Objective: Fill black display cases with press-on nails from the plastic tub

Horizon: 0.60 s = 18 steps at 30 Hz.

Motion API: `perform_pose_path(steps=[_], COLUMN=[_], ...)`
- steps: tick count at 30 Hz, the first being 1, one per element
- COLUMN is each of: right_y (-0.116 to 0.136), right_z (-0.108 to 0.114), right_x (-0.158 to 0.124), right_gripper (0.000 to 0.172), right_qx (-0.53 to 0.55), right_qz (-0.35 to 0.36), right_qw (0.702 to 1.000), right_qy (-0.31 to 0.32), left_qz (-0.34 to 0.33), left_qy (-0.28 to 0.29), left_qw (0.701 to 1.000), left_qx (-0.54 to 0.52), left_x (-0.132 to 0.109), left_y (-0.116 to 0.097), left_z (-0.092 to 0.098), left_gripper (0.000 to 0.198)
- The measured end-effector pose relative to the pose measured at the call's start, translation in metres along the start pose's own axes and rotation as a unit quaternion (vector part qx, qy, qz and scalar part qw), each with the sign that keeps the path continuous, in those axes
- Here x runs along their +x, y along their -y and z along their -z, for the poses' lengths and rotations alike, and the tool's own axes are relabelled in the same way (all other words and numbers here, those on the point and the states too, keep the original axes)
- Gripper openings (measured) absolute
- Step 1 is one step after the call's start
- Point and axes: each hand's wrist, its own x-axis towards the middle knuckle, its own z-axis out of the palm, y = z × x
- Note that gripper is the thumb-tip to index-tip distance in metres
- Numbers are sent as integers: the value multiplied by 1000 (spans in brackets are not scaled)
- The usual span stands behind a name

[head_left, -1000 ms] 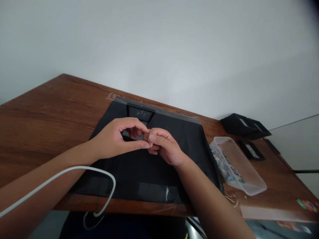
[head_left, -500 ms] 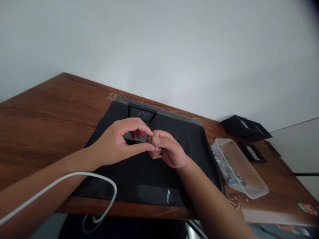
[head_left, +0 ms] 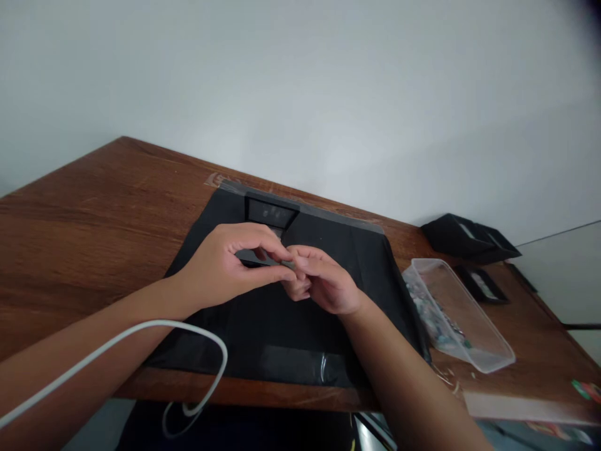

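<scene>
Over the black mat (head_left: 244, 344), my two hands meet at the fingertips. A small greyish piece (head_left: 288, 265) shows between them; fingers hide most of it, so its kind is unclear. My right hand (head_left: 323, 279) is closed, pinching it between thumb and curled fingers. From the other side, the thumb and index tips of my left hand (head_left: 235, 263) close on the piece. Behind my left hand lies a dark-framed tray (head_left: 270, 213) on the mat, with a few small pale bits in its far part; its near part is mostly covered.
A clear plastic box (head_left: 488, 341) with bags of small coloured pieces stands on the wooden table (head_left: 117, 207) at right. Black bins (head_left: 464, 235) and a small black tray (head_left: 483, 285) lie behind it. A white cable (head_left: 154, 322) loops across my left forearm.
The greyish piece now lies flatter between the fingertips, and my left thumb and index have drawn closer to it. The whole view has shifted slightly.
</scene>
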Motion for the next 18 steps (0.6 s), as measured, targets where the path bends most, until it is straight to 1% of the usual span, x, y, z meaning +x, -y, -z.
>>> perform_pose_path(steps=[5, 11, 13, 15, 18], right_y=[0, 1, 2, 3, 6], right_z=[3, 3, 2, 1, 1], right_x=[-1, -1, 0, 0, 1], right_gripper=[55, 57, 58, 59, 60], right_qx=[-4, -23, -27, -35, -42], right_qz=[17, 25, 29, 32, 42], right_qw=[1000, 999, 999, 998, 993], right_qy=[2, 16, -3, -39, -102], left_qz=[-5, -64, -72, -70, -31], left_qy=[-22, -72, -85, -94, -81], left_qw=[1000, 994, 990, 987, 984], left_qx=[8, 55, 82, 113, 157], left_x=[-3, -1, -1, -1, 0], left_y=[5, 3, 2, 4, 10], left_z=[1, 8, 11, 14, 23], left_gripper=[8, 12, 12, 11, 10])
